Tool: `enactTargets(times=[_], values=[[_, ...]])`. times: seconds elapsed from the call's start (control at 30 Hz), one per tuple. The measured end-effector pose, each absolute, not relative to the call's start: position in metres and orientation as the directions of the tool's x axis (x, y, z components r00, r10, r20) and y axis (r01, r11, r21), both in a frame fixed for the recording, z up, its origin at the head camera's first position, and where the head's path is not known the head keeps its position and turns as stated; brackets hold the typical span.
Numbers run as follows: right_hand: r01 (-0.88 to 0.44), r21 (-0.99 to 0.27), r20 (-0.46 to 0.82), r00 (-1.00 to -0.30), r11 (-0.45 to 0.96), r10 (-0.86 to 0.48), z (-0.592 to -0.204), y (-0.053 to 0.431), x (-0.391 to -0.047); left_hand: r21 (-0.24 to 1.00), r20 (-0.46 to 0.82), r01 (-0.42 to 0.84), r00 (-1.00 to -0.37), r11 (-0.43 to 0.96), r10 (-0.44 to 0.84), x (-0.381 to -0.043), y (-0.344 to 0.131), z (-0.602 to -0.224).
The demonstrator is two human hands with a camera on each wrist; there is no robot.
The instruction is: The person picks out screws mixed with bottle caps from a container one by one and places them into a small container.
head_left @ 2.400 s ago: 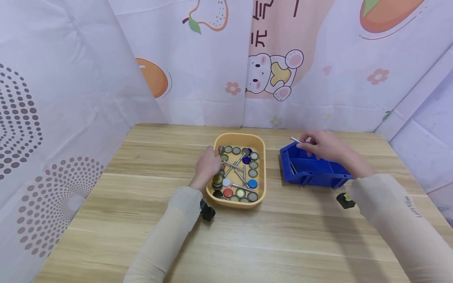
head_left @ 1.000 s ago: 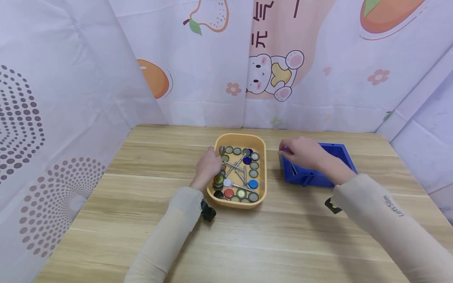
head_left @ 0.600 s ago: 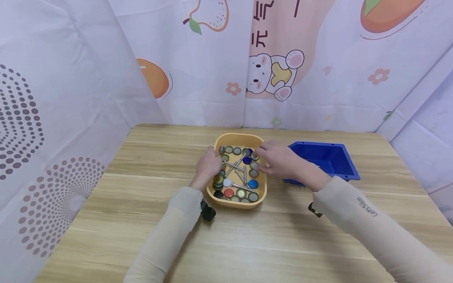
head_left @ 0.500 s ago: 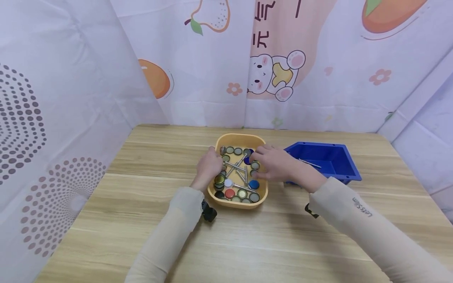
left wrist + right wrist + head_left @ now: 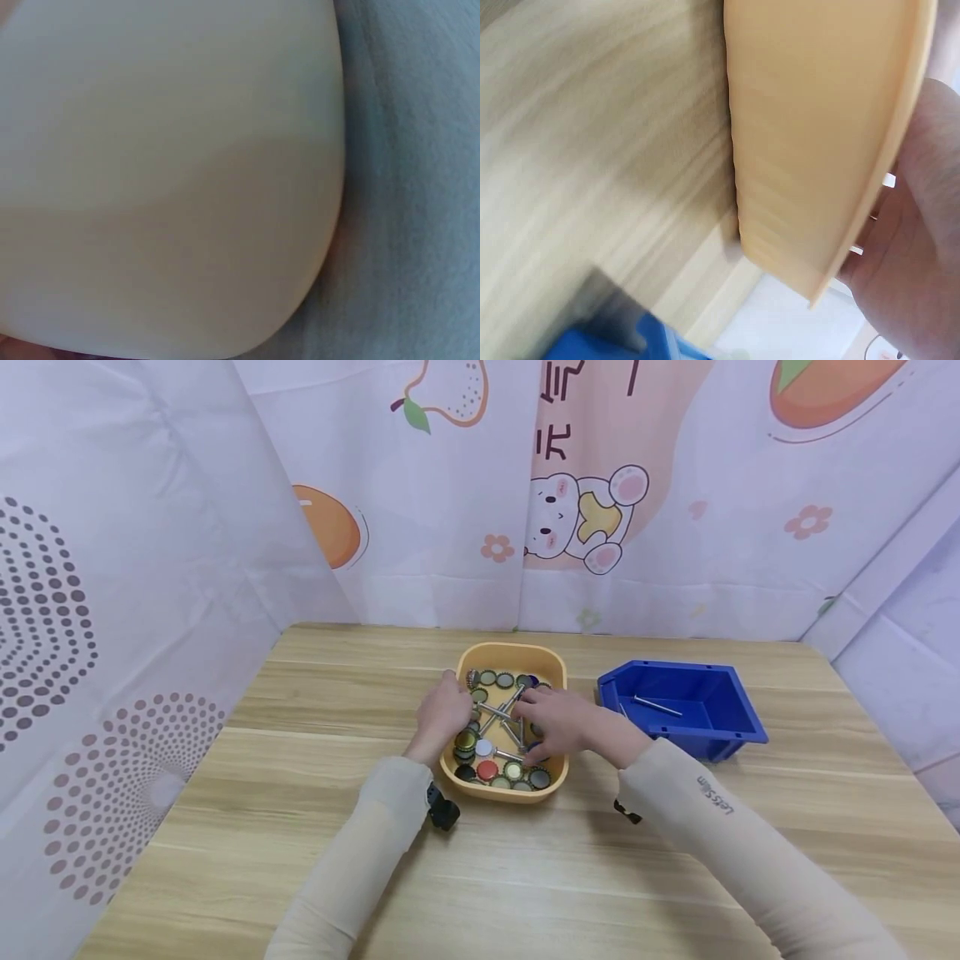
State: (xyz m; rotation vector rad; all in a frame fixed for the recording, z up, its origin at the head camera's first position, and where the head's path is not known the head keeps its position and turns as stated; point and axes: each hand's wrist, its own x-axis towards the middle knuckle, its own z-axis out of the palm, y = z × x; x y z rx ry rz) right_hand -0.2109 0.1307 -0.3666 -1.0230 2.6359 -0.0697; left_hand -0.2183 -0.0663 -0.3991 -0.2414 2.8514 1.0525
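In the head view, my left hand (image 5: 444, 708) grips the left rim of a yellow plastic tray (image 5: 512, 652). Bottle caps line much of the tray, among them a red cap (image 5: 487, 769) and a white cap (image 5: 483, 748). Several long silver screws (image 5: 492, 720) lie crossed in its middle. Over the tray's right side, my right hand (image 5: 557, 720) reaches down with spread fingers among the screws and caps; its fingertips partly cover them. From the right wrist, the tray wall (image 5: 817, 135) hides the fingers of that hand.
To the right of the tray stands a blue plastic parts bin (image 5: 738, 714). A silver screw (image 5: 657, 706) lies inside it, with the end of another near its left wall. A printed curtain (image 5: 420, 552) hangs behind the wooden table (image 5: 585, 868).
My right hand has let go of a screw, which now lies in the blue bin, and has moved left into the tray. My left hand has stayed at the tray's rim.
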Motion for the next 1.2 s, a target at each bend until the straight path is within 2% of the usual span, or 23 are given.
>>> enactTargets(times=[0.53,0.83,1.2], values=[[-0.609,-0.106,-0.34,-0.721,0.786,-0.604,-0.374,0.122,-0.211,0.651,-0.154,-0.183,-0.982,0.737,-0.108,-0.219,-0.067,-0.4],[-0.637,-0.063,-0.32,-0.716,0.768,-0.62,-0.378,0.117,-0.213,0.651,-0.159,-0.173,-0.983,0.739,-0.091,-0.219,-0.069,-0.4],[-0.664,-0.076,-0.255,-0.708,0.744,-0.658,-0.383,0.12,-0.211,0.641,-0.158,-0.171,-0.983,0.748,-0.09,-0.218,-0.068,-0.4]])
